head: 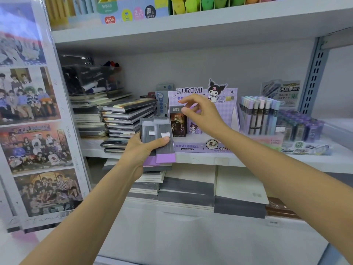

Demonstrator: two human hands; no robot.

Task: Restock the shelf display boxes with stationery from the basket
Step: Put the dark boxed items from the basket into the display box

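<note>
Forearms reach up toward the white shelf (210, 160), where the left hand (141, 150) grips a fanned stack of flat grey lead packs with lilac ends (162, 148). Its thumb is pressed across their faces, and their long axes stand upright, just below and left of the right fingers (186, 111). Rightward, the right hand (202, 111) curls thumb and forefinger in a narrow pinch on the top corner of a small dark upright carton (178, 123) at the left end of the lilac Kuromi cardboard display box (219, 147). The box's spare room seems to lie beneath and right of those fingers, so the packs should travel rightward, kept upright.
</note>
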